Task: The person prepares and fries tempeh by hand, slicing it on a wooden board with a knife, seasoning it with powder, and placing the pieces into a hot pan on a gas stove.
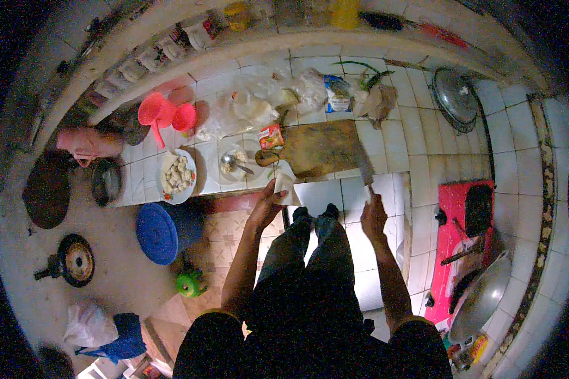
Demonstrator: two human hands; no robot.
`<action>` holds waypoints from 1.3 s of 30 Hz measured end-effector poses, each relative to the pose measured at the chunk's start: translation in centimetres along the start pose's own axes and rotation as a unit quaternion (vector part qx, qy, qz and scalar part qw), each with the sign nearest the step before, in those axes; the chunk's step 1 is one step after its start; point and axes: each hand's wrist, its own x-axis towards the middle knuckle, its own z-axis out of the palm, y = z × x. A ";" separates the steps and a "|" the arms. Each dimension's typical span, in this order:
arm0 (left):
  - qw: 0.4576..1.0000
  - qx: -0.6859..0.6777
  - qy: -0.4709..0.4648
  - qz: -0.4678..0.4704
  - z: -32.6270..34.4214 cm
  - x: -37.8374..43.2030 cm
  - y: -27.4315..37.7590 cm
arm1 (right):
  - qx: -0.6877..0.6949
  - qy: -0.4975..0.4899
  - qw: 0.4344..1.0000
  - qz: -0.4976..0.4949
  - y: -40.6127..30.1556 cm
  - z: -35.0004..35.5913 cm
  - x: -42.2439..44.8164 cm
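My left hand (266,204) holds a pale, thin sheet (285,184), perhaps paper or a cloth, at the counter's front edge. A knife (366,166) is in my right hand (373,219), its blade pointing away from me beside the right edge of a wooden cutting board (320,147). A small red packet (271,137) lies by the board's handle (266,157). To the left, a plate (239,176) bears a spoon (239,165) and some pale mixture. Farther left, an oval plate (186,189) carries several whitish pieces (176,174).
Plastic bags (251,106) and a blue packet (337,94) lie along the back of the tiled counter. Pink dippers (156,111) stand at the left. On the right are a pink-red gas stove (438,265), a wok (481,298) and a lidded pot (455,97). A blue bucket (159,234) stands below.
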 end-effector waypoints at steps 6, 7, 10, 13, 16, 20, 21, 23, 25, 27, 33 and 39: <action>0.991 0.127 -0.018 0.029 2.8 0.5 0.9 | 0.065 0.037 0.997 0.012 -0.9 -2.6 1.0; 0.994 0.105 -0.019 0.024 2.9 0.8 0.8 | 0.088 0.036 0.995 -0.020 -1.6 -2.8 0.5; 0.999 0.011 0.025 -0.031 5.1 0.8 2.2 | 0.101 -0.117 0.987 -0.036 -3.4 -2.4 -1.5; 0.967 0.203 -0.047 0.147 2.4 1.7 0.2 | 0.044 -0.172 0.983 -0.040 -3.3 -0.3 -2.7; 0.946 0.252 -0.051 0.197 1.2 2.2 -0.5 | 0.050 -0.114 0.990 -0.072 -2.9 -1.0 -2.2; 0.974 0.169 -0.029 0.145 1.9 2.8 0.0 | 0.006 -0.039 0.999 -0.021 -0.5 -2.1 -0.9; 0.993 0.086 -0.014 0.078 2.8 2.7 0.7 | 0.010 -0.012 0.999 -0.030 0.1 -2.5 -0.6; 0.993 0.086 -0.035 0.070 2.9 3.9 0.7 | -0.034 0.005 0.999 0.027 0.9 -2.5 -0.1; 0.969 0.194 -0.062 0.142 1.5 5.3 -0.3 | 0.023 0.015 0.998 0.059 0.1 -2.8 0.3; 0.974 0.198 -0.042 0.098 5.1 5.7 1.2 | 0.036 0.132 0.990 0.017 -0.5 -3.6 0.7; 0.992 -0.037 -0.119 0.009 9.4 9.7 2.7 | 0.191 0.112 0.969 0.107 -1.7 -3.3 -0.7; 0.970 0.216 -0.052 0.101 1.7 17.2 -1.2 | 0.323 0.021 0.930 0.176 -3.3 -2.3 -1.6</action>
